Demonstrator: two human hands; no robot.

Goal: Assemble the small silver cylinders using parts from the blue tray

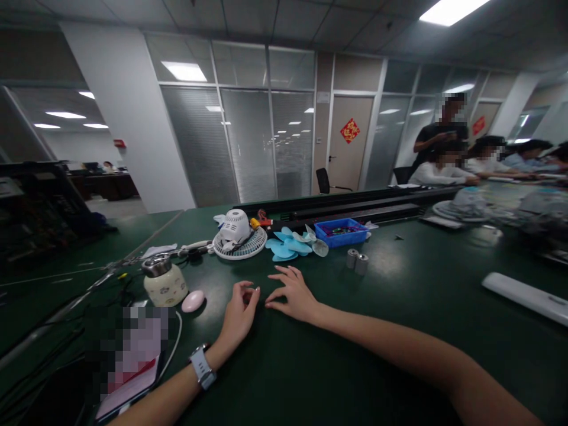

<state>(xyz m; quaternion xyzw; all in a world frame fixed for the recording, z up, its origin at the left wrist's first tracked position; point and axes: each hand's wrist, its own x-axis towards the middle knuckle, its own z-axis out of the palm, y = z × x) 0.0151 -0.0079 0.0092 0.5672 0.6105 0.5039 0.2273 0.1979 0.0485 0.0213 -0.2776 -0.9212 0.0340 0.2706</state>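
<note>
Over the green table, my left hand (241, 309) is raised with its fingers curved and a gap between thumb and fingertips; nothing shows in it. My right hand (293, 294) faces it, fingers spread and pointing left, holding nothing. Beyond them lie light-blue fan blades (290, 244), with a clear set (316, 241) against their right side. A white fan body with its round grille (239, 239) sits behind to the left. Two grey cylinders (357, 261) stand right of my right hand. A pale pink oval object (193, 301) lies left of my left hand.
A cream jar with a metal lid (165, 281) stands at left, near a phone (133, 384) and cables. A blue tray (341, 233) of small parts sits at the back. A long white bar (528, 296) lies at right. Several people (444, 168) are at the far right.
</note>
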